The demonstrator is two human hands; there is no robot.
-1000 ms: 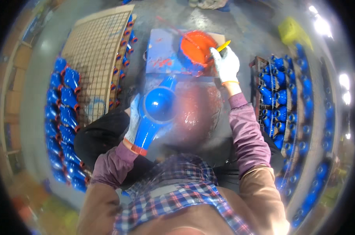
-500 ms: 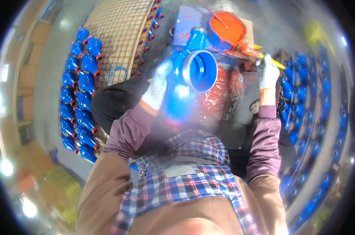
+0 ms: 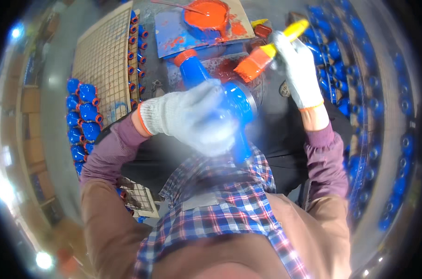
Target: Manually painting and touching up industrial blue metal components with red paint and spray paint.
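My left hand [image 3: 192, 116], in a white knit glove with an orange cuff edge, is closed around a glossy blue branched pipe fitting [image 3: 241, 104]. Red-orange paint covers the fitting's far end, while its wide side opening faces right; motion smears part of the hand. To the right, my gloved right hand [image 3: 297, 65] grips a paintbrush [image 3: 256, 64] by its yellow handle. Its bristles, loaded with red-orange paint, point down and left, apart from the fitting. Beyond the fitting stands a pot of orange-red paint [image 3: 227, 28] with a stick across it.
The pot sits on a paint-spattered board [image 3: 166, 30]. A second yellow-handled tool [image 3: 262, 30] lies beside it. Several blue fittings with red ends [image 3: 87, 111] line the left side near a wire-mesh panel [image 3: 101, 60]. More blue fittings [image 3: 401, 176] stand in rows at right.
The fitting has turned in my left hand, so a red-orange end now points away from me. My right hand has lifted the brush and brought its bristles near the fitting. The view has shifted.
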